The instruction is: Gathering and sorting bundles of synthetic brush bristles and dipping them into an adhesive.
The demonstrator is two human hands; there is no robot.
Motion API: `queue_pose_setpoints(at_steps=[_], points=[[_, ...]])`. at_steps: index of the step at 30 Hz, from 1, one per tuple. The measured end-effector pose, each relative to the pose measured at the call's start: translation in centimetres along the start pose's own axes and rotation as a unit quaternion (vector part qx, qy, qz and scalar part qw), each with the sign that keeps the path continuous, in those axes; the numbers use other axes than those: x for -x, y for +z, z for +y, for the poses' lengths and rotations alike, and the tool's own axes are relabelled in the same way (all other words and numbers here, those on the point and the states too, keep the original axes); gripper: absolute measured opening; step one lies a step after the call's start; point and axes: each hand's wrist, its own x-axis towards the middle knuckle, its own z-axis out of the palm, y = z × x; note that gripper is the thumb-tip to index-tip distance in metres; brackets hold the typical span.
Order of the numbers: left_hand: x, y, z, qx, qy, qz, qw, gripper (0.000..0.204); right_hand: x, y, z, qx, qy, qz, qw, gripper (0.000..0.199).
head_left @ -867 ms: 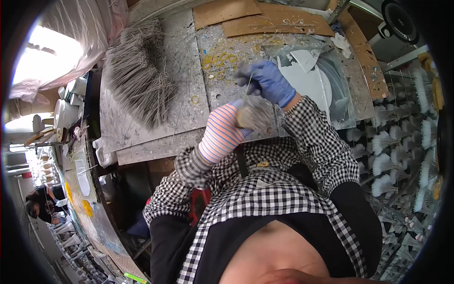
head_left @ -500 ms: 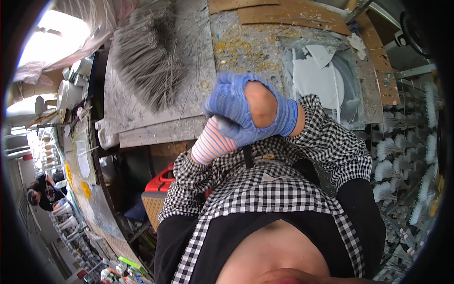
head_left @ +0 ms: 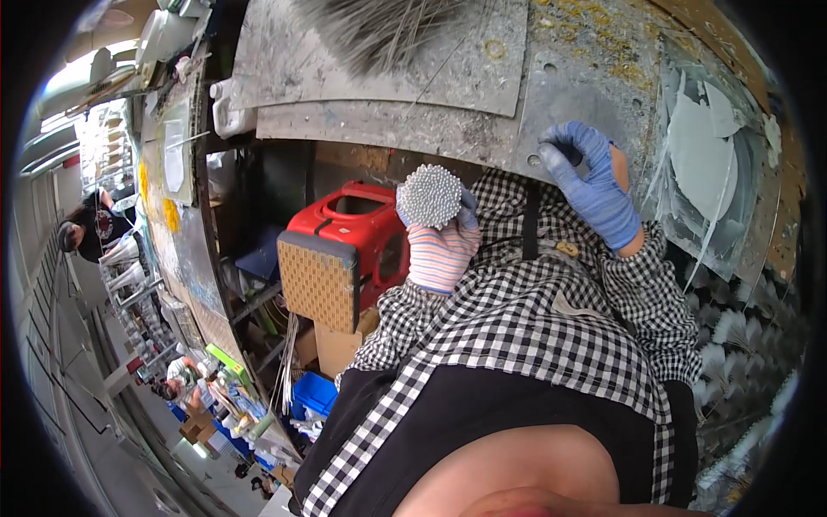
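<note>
My left hand, in a striped glove, is wrapped around a round bundle of thin grey rods. The tightly packed rod ends face upward, and the bundle's lower part is hidden by the hand. At the front edge of the worktable, my right hand wears a blue glove. Its fingers curve, with the thumb apart from them and nothing visible between. A small round mark or ring lies on the table beside its fingertips. Further back on the table is a loose pile of similar long grey rods.
A red plastic stool and a patterned tan pad are left of my left hand. White paste coats a sheet at the right. A white jug stands left of the table. Another person is far left.
My hands, earlier pressed together, have come apart. The left now shows the rod bundle low in front of me; the right is at the table edge. The view has shifted, moving the table up and right.
</note>
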Motion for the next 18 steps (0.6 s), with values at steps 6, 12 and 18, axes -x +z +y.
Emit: queue_pose_setpoints(at_steps=[6,12,18], points=[[-0.9,-0.7,-1.2,0.275,-0.095,0.045,0.956,0.032,1.4,2.2,4.8,0.088,-0.065,0.040,0.993,0.016],[-1.4,-0.7,-1.5,0.267,-0.074,0.098,0.956,0.030,1.2,2.3,5.2,0.101,-0.083,0.003,0.991,0.014],[-1.5,-0.4,-1.8,0.223,-0.040,0.126,0.966,0.032,1.2,2.4,5.0,0.131,-0.102,0.010,0.986,0.014]])
